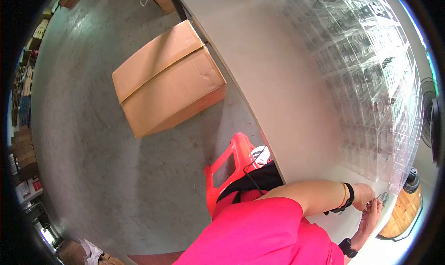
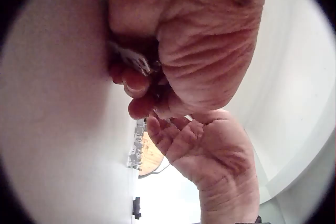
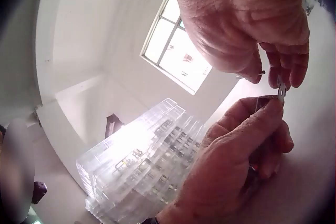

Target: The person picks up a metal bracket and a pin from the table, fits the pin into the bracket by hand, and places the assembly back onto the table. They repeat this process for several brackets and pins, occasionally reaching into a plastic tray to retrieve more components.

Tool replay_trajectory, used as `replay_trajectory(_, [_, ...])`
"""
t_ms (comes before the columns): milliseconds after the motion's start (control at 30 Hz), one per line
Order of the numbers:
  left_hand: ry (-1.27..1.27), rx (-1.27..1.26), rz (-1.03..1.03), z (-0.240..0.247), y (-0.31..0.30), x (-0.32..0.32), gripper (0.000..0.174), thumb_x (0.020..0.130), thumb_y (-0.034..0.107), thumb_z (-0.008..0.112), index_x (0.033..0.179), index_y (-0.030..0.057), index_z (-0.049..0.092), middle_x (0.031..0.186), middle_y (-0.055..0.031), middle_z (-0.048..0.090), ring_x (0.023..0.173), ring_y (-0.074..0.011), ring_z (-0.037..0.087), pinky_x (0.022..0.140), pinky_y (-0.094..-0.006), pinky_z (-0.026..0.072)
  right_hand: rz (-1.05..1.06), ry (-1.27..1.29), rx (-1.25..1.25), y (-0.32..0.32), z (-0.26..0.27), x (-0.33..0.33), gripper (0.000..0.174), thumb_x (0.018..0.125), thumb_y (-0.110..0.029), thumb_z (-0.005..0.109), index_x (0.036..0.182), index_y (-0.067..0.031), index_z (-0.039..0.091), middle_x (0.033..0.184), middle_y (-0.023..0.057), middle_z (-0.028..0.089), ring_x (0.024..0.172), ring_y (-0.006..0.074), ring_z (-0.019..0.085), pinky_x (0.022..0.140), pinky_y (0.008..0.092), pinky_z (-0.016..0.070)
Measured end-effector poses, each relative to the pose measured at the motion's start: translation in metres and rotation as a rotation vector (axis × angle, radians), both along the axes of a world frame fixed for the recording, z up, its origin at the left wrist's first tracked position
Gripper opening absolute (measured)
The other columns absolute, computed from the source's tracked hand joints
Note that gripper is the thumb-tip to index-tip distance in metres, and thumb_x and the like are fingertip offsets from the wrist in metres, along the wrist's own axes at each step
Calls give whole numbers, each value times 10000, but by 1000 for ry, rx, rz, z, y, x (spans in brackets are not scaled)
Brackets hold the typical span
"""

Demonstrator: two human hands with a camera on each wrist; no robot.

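In the head view my left hand (image 1: 364, 196) and right hand (image 1: 370, 216) meet close together at the far right of the table. My left hand (image 3: 231, 150) pinches a small flat metal piece with holes (image 3: 281, 88) between thumb and fingertips. In the left wrist view another metal piece (image 2: 137, 60) shows inside its curled fingers. Above it, my right hand (image 3: 241, 19) has thumb and fingertips bent around a thin dark-ended pin (image 3: 262, 72), its kind too small to make out. A cluster of small metal parts (image 1: 384, 198) lies just beyond the fingertips.
Stacked clear plastic trays (image 1: 357, 56) with small parts stand along the table (image 1: 278, 79). A cardboard box (image 1: 169, 79) sits on the floor, near a red plastic stool (image 1: 236, 153). Beyond the table edge is a round wooden top (image 1: 403, 214).
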State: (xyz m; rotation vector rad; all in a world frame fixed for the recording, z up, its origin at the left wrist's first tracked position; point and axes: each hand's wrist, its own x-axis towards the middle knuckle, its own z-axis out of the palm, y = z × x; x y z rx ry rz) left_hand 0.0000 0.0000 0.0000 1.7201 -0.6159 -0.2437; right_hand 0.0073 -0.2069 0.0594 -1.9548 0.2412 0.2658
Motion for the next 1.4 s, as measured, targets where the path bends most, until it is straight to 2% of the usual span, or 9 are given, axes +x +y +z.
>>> replay_trajectory(67, [-3,-103,65,2,-4,-2,257,730,58,669,982,29,706,974,-200,720,989,-354,687,851,-433,538,-13,-31,-16,4,5,-5,131,1013,-225,588,1097,-125,580,997,-26,642,839,61,597,691,196,465])
replay_trajectory(267, [23,-116,114,-7,2,-4,222,722,133,700,922,43,737,938,-217,715,947,-378,687,826,-454,544,20,-48,59,25,-10,-14,122,1011,-200,592,1100,-116,589,986,-39,623,828,47,576,664,199,461])
replay_trajectory(367, [-105,-285,64,-7,12,-5,359,762,36,577,1104,86,676,967,-240,696,975,-409,658,833,-474,516,66,-72,13,31,-7,-19,139,1005,-198,599,1105,-101,612,972,-35,615,824,47,566,652,209,471])
replay_trajectory(433, [26,-444,77,-1,11,-10,302,819,57,595,1111,46,670,985,-255,689,968,-402,667,829,-458,521,-20,-98,-91,45,1,-28,152,1004,-196,597,1104,-84,620,967,-19,614,820,59,572,669,216,488])
replay_trajectory(533, [35,-315,107,10,13,-8,261,862,169,677,1088,44,646,972,-240,695,944,-399,678,816,-450,531,-40,-182,-5,55,1,-34,149,1003,-166,599,1102,-55,610,940,10,629,809,81,603,677,247,533])
replay_trajectory(667, [-39,-177,194,4,5,-6,194,904,124,622,1072,27,601,854,-190,695,782,-340,695,694,-411,534,-105,-242,87,56,1,-34,127,1014,-145,575,1084,-41,598,952,28,647,797,92,631,665,255,550])
replay_trajectory(900, [-48,-160,137,13,10,-6,290,872,56,631,1143,21,537,754,-119,647,672,-210,644,646,-333,516,-83,-194,122,55,4,-40,120,1025,-150,555,1047,-38,590,865,26,646,739,82,637,640,244,537])
replay_trajectory(1133, [-40,-163,71,23,12,-9,345,895,94,662,1194,-12,524,890,-107,643,782,-155,624,719,-302,520,-135,-349,120,45,9,-47,107,1026,-128,547,1048,-29,582,849,1,612,706,76,618,643,238,529])
replay_trajectory(1400, [404,-335,-80,17,15,1,242,984,146,592,1168,-8,559,935,-36,628,842,-117,614,762,-270,513,-192,-468,107,23,17,-48,100,1022,-130,563,1043,-35,587,845,2,611,708,74,619,646,238,527])
